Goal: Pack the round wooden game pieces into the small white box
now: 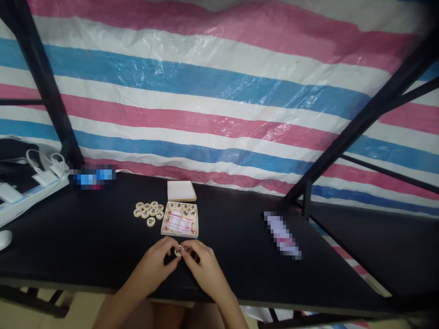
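Between the fingertips of my left hand (161,256) and my right hand (200,258) is a round Chinese chess piece (179,250) with a black character on its face. Both hands pinch it from the sides, just in front of an open white box (162,227). Along the box's edges lie more pieces, some marked in red and some in black, with a folded paper chessboard (180,223) in the middle. Left of the box, several loose black-marked pieces (145,213) lie in a cluster, and one piece (151,221) sits nearer to me.
Behind the box lies its pale lid (181,190). A power strip (34,194) with white plugs and cables is at far left, near a white mouse (5,239). Blurred-out items lie at back left and right (281,235). Black frame bars (356,123) flank the black table (85,242).
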{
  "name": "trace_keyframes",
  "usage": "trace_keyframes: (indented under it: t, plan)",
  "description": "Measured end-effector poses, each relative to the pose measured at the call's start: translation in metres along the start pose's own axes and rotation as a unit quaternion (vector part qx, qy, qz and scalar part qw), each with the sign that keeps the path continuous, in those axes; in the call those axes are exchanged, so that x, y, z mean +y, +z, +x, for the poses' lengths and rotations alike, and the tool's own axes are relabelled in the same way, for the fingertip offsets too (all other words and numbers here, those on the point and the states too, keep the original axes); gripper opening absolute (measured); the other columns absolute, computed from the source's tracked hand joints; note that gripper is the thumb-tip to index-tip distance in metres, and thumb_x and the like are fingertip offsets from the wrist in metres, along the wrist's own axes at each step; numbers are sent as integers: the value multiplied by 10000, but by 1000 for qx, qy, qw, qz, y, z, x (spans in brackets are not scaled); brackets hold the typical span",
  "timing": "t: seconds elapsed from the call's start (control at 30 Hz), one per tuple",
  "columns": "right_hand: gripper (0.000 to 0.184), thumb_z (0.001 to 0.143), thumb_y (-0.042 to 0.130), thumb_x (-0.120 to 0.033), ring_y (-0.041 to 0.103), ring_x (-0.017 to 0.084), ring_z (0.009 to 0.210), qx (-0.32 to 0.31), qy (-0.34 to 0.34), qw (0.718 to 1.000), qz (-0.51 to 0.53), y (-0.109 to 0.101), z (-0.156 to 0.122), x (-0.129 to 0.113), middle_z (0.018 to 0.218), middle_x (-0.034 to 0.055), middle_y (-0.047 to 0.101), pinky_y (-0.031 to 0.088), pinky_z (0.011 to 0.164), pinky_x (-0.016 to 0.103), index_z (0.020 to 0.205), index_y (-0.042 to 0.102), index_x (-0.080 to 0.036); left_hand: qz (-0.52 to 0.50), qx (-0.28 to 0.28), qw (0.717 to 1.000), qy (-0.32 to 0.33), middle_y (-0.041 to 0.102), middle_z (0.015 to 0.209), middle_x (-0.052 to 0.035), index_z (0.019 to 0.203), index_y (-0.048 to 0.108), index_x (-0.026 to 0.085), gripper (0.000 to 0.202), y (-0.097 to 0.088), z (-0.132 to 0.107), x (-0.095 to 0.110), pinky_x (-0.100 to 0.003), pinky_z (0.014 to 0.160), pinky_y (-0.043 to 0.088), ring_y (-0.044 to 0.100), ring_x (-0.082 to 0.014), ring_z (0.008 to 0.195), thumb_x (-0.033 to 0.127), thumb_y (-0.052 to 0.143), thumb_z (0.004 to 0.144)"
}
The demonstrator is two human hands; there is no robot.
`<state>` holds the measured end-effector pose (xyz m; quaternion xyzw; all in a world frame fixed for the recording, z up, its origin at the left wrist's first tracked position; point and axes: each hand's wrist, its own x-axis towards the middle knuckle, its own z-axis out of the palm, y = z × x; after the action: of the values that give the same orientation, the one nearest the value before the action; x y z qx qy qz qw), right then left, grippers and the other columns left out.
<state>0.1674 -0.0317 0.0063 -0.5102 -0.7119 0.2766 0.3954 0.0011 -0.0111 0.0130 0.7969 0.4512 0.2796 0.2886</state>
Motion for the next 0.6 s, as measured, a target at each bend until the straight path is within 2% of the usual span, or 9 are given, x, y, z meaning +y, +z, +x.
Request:
trace_keyframes:
  t: [0.17, 0.27, 0.43, 0.6]
  plan:
    - [235, 806, 587, -131, 589, 166, 841, 3, -5, 999, -39, 1, -5, 0, 930, 12, 663, 458, 779, 270, 1015, 632, -228, -56, 3, 998, 5, 615, 782, 9, 863, 607, 211, 133, 1, -1, -5, -222, 634, 443, 542, -132, 672, 151, 520, 782]
    - [194, 814, 594, -162, 592, 153, 780, -2, 7, 1000, -16, 1, -6, -1, 851, -6, 672, 456, 730, 249, 988, 642, -233, -65, 0, 998, -7, 625, 756, 14, 868, 617, 210, 133, 0, -1, -6, -219, 606, 439, 541, -133, 654, 171, 550, 760]
    - [121, 842, 573, -232, 592, 133, 680, 19, 41, 998, 45, -1, -5, -1, 746, -15, 669, 441, 639, 218, 943, 636, -210, -68, 20, 997, -36, 678, 795, -10, 999, 613, 195, 243, -1, 2, -2, -242, 619, 466, 594, -154, 684, 230, 574, 762]
    - [110, 824, 590, -281, 597, 127, 633, 15, 64, 995, 79, -1, -4, -2, 731, -8, 688, 432, 590, 208, 877, 626, -191, -109, -23, 993, -24, 708, 886, -1, 1012, 626, 227, 213, -6, 0, 3, -238, 699, 482, 632, -153, 775, 232, 521, 827]
